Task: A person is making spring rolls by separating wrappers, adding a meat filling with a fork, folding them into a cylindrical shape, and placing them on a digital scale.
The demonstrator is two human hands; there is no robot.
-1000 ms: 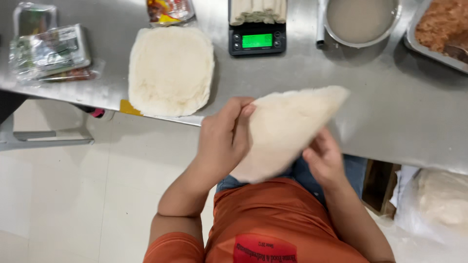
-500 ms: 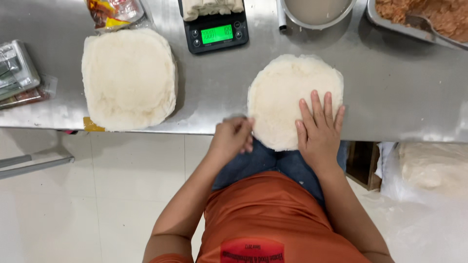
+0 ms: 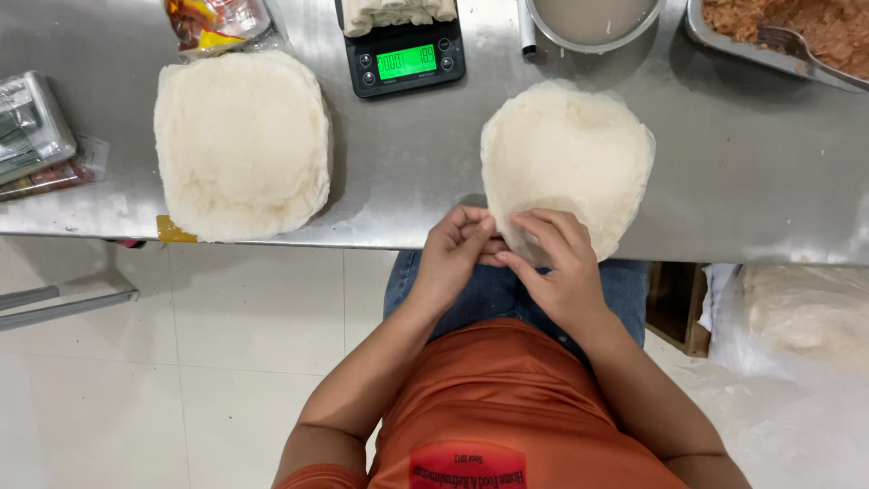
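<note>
Both hands, left hand (image 3: 457, 258) and right hand (image 3: 554, 267), seemingly pinch the thin round white wrapper sheet (image 3: 568, 158) at the steel tabletop's (image 3: 751, 172) near edge.

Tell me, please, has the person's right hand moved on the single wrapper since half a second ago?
Yes. The right hand, then flat on the single wrapper, has drawn back toward the near edge of the steel table and now pinches the wrapper's near rim beside the left hand.

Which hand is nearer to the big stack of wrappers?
Left. The left hand is between the stack of wrappers and the right hand, which pinches the single wrapper.
</note>
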